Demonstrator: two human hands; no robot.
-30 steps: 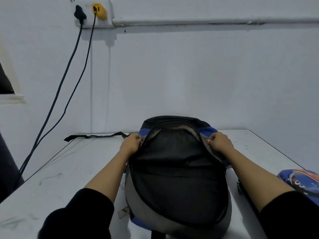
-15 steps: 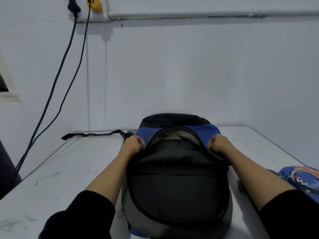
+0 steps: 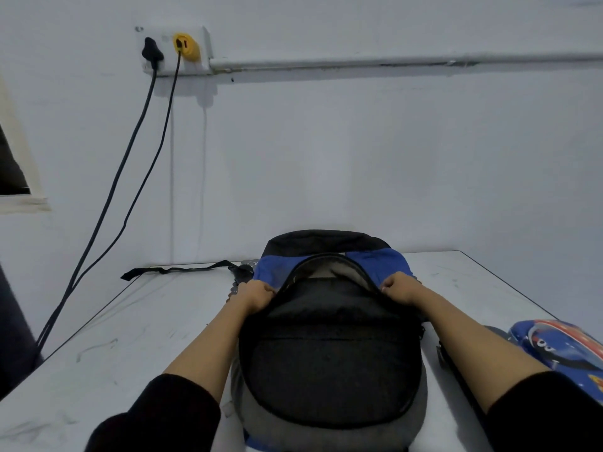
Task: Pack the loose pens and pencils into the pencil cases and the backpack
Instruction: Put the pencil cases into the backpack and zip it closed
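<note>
A black, grey and blue backpack (image 3: 329,360) lies flat on the white table (image 3: 124,347), its top pointing away from me. The main zip opening gapes near the far end, showing a pale lining. My left hand (image 3: 256,295) grips the left edge of that opening. On the other side, my right hand (image 3: 399,288) grips the right edge. A blue pencil case (image 3: 561,349) with a red and white cartoon print lies at the right, partly behind my right forearm. No loose pens or pencils are in view.
A black strap (image 3: 176,269) trails from the backpack across the table's far left. Two dark cables (image 3: 130,164) hang from a wall socket (image 3: 173,50) down past the table's left edge. A dark flat object (image 3: 456,380) lies beside the backpack under my right arm.
Both hands have drawn the opening's edges towards me, baring more of the blue panel at the backpack's top. The camera tilted a little.
</note>
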